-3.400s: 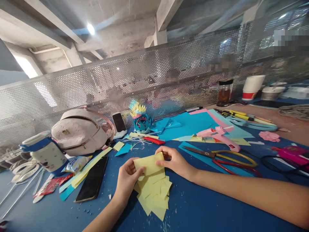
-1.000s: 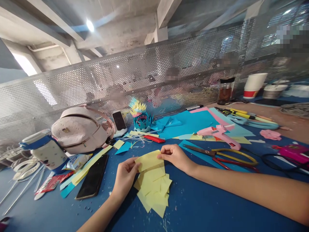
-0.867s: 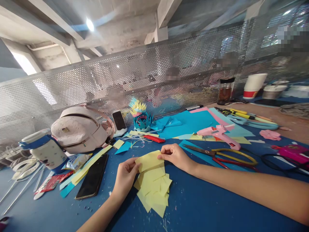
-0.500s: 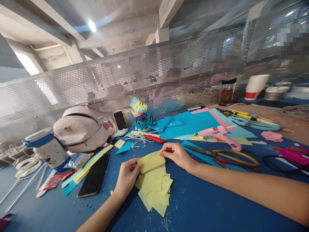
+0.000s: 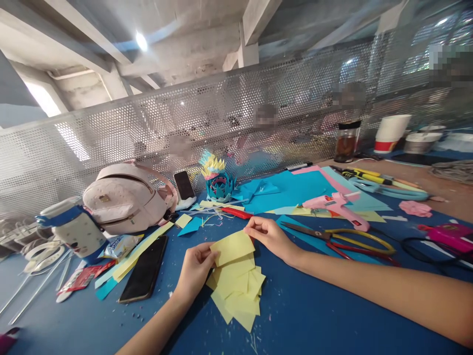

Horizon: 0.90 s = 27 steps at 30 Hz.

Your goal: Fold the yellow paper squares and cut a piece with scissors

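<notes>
A rectangular piece of yellow paper is held up between my two hands. The thumb and fingers of my left hand pinch its left edge. My right hand is closed at the upper right corner, its fingertips touching the paper and partly behind it. Under the held piece lies a loose pile of yellow paper pieces, overlapping on the blue table. Scissors with yellow and red handles rest to the right of my right hand.
A pink glue gun and blue paper sheets lie behind. A red cutter is beyond my hands, near a folded-paper model. Leftward are a black phone, a flask and a pale backpack.
My right fingertips have shifted slightly up and left along the corner, from in front of the paper to its edge. The left hand keeps its grip; the pile is unchanged.
</notes>
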Tool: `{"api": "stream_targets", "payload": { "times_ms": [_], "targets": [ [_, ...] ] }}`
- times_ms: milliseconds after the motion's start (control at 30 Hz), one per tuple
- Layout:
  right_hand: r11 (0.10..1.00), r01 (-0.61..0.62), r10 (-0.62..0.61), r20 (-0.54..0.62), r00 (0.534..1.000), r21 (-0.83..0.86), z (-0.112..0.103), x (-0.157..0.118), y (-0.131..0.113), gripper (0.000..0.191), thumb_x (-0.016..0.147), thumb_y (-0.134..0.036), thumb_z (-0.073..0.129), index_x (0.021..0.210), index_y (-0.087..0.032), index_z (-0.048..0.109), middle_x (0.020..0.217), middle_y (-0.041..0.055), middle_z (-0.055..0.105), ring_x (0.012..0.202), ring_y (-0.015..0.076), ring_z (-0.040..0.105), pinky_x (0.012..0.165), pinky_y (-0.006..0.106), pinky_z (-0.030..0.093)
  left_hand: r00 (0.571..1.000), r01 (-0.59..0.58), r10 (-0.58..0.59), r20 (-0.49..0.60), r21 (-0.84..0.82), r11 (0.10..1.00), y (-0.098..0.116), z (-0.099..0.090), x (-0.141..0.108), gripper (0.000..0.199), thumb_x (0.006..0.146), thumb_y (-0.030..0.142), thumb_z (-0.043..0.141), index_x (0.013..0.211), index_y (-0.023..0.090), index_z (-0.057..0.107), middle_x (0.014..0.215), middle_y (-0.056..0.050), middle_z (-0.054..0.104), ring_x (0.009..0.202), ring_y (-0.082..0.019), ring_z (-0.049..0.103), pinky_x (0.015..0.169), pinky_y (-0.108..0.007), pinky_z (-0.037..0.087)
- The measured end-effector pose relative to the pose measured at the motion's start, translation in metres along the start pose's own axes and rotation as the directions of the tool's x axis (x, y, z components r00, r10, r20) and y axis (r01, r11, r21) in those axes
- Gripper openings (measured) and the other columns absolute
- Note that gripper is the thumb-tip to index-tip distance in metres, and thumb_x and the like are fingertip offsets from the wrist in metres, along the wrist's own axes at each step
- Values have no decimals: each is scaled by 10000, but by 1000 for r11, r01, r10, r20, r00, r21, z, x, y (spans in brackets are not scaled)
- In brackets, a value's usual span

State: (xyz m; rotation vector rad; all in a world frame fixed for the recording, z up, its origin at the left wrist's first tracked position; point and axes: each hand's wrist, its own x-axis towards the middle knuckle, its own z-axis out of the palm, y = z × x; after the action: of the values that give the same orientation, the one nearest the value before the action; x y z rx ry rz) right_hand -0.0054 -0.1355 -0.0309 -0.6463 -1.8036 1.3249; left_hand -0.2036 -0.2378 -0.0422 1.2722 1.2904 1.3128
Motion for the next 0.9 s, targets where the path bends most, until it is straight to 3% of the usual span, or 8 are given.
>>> {"api": "stream_targets", "payload": {
  "times_ms": [167,333,533,700,900],
  "targets": [
    [998,-61,59,77,995,23,2,0,2,343,727,-481,647,763,-150,567,633,-11,584,542,126,568,551,250,443,995,18,-24,-95,-65,998,2,-1,0,427,687,444,700,959,114,690,796,-80,746,686,-218,694,625,-276,541],
    [997,-78,78,37,996,16,4,-1,0,357,712,-486,654,669,-154,530,550,-2,596,435,109,534,432,217,378,996,19,-27,-82,-92,996,0,-1,0,422,693,427,703,972,111,683,822,-86,746,725,-237,698,640,-298,555],
    [996,-74,69,109,992,47,3,-1,-1,323,737,-459,645,729,-150,551,630,15,641,499,122,581,498,233,441,991,-1,-12,-132,-99,995,0,-1,1,399,695,402,709,964,108,689,788,-68,742,677,-212,687,640,-294,555],
    [997,-68,65,118,991,21,3,-3,-2,356,757,-479,615,660,-150,519,583,18,635,410,93,523,443,215,397,990,-1,-12,-142,-94,996,1,-1,0,390,695,399,710,952,107,686,786,-61,739,660,-193,676,633,-283,553],
    [997,-74,70,124,990,30,3,-3,-2,349,762,-479,612,676,-149,534,594,29,645,445,106,539,468,219,406,990,9,-26,-135,-123,992,1,-2,1,350,700,393,708,922,124,674,805,-57,741,707,-206,685,651,-282,550]
  ]
}}
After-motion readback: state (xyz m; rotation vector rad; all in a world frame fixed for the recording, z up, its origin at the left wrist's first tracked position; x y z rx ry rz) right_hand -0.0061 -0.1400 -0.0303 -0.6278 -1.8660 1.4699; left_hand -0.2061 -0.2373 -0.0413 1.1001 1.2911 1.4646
